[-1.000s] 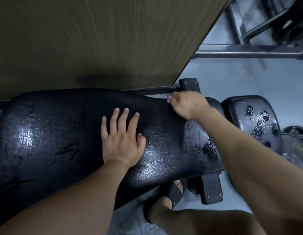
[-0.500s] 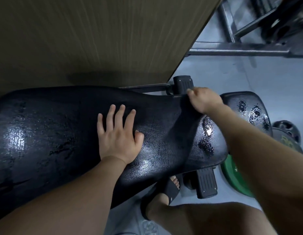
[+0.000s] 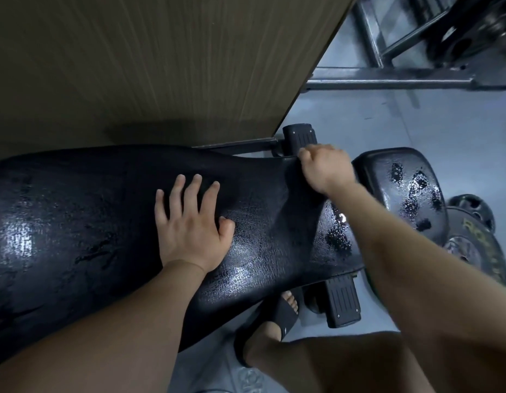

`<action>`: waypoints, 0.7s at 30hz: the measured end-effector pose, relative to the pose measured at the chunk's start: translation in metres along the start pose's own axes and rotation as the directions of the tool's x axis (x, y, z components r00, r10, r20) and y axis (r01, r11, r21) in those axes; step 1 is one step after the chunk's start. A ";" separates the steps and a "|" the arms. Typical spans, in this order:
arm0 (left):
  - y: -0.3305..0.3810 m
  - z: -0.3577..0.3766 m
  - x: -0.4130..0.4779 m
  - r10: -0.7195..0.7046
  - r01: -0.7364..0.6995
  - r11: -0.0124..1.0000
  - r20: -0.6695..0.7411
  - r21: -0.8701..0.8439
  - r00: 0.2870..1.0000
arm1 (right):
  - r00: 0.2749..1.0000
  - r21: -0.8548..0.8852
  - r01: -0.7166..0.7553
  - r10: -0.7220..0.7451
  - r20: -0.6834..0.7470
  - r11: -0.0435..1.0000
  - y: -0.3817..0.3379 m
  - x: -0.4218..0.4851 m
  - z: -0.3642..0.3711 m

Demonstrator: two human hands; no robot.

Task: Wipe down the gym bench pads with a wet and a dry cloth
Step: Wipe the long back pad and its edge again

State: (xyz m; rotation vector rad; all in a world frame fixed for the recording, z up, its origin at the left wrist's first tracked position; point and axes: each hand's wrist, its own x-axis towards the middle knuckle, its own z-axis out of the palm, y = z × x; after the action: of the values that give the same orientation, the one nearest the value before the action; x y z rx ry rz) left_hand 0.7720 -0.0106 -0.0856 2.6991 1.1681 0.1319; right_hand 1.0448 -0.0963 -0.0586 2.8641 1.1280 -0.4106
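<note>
**A:** What has changed at the bench?

**B:** The long black cracked-vinyl bench pad (image 3: 76, 222) fills the lower left of the view, running left to right. The left hand (image 3: 189, 231) stays flat on its middle, fingers straight and spread. The right hand (image 3: 325, 168) has slid along the pad's far edge toward the narrow end. It now sits just below a black ribbed plastic end cap (image 3: 300, 137). Its fingers are curled, but it is not possible to tell whether they clamp a cloth or the pad's edge.

**A:** What does that mean for the wiping?

**B:** No cloth, wet or dry, can be made out. Judging by the slide, the far edge is probably being worked toward the end. The small rounded black seat pad (image 3: 402, 177) lies just past that end. It shows dark speckled blotches and looks not yet wiped.

**A:** And the surface and the room?

**B:** The long pad gleams in patches and may be damp. Behind it stands a large brown wood-grain panel (image 3: 132, 66), with pale grey floor (image 3: 416, 123) to the right. A grey steel frame (image 3: 387, 78) crosses the upper right. Dark round weight plates (image 3: 478, 251) lie beside the seat pad. A foot in a black slide sandal (image 3: 274, 316) shows below the bench's near edge.
</note>
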 end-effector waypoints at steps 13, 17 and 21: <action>0.002 0.001 0.002 -0.010 0.010 1.000 -0.005 0.003 1.000 | 0.992 0.052 -0.032 0.038 -0.122 0.998 0.028 -0.032 0.005; 0.001 0.001 0.000 -0.008 0.008 1.000 -0.021 -0.002 1.000 | 0.935 -0.005 0.272 -0.266 -0.234 0.962 -0.051 -0.063 0.040; 0.000 0.002 0.000 -0.004 0.004 1.000 -0.021 -0.010 1.000 | 0.891 -0.071 0.410 -0.416 -0.180 0.909 -0.022 -0.066 0.037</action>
State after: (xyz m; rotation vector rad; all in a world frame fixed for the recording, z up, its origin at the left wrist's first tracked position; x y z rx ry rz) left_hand 0.7726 -0.0107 -0.0870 2.6933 1.1761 0.1656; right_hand 0.9749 -0.1288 -0.0761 2.6666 1.7713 -0.1225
